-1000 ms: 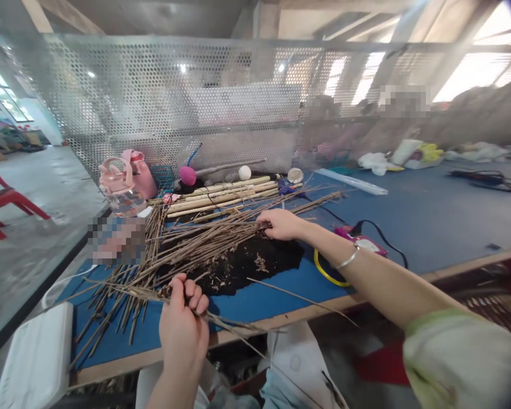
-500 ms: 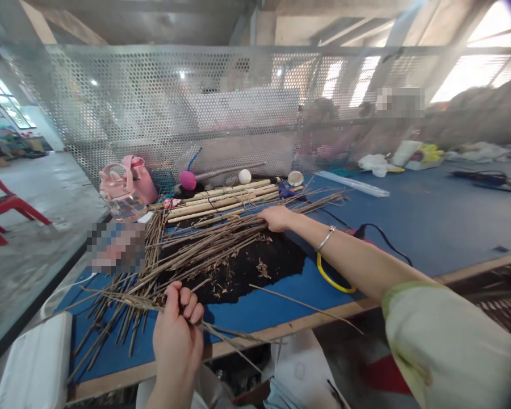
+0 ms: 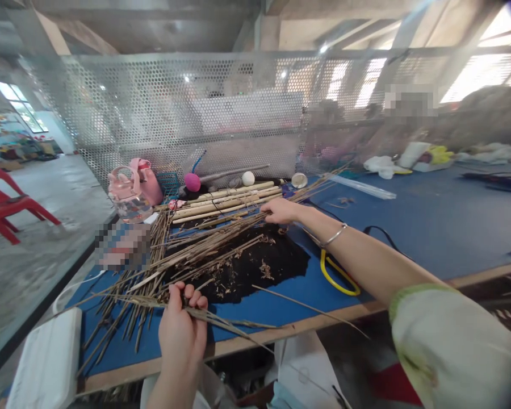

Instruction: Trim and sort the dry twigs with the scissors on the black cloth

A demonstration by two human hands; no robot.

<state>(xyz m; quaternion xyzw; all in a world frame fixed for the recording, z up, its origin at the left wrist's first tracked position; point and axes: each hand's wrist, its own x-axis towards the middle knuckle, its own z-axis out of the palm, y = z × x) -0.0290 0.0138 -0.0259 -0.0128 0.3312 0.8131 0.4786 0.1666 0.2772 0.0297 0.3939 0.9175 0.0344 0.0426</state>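
My left hand [image 3: 182, 329], near the table's front edge, has its fingers curled round a thin bunch of dry stems [image 3: 225, 322] that sticks out on both sides. Further back, my right hand [image 3: 283, 211] is closed on a bundle of brown twigs [image 3: 217, 236], which slants from lower left to upper right, its right ends raised beyond my wrist. Below the bundle lies a black cloth [image 3: 292, 258] strewn with dry scraps. More twigs [image 3: 130, 326] lie crosswise in a pile at the left. One loose stem [image 3: 306, 308] rests by the front edge.
Pale sticks [image 3: 225, 201] lie behind the bundle, with a pink ball [image 3: 192, 182] and a white ball [image 3: 248, 178] beyond. Pink bottles [image 3: 130, 199] stand back left. A yellow handle [image 3: 340, 278] is under my right forearm. A white box [image 3: 46, 358] sits front left; a perforated screen [image 3: 153, 113] closes the back.
The right ends of the twig bundle in my right hand have swung upward. My left hand keeps its hold on the stems. The whole view has shifted slightly.
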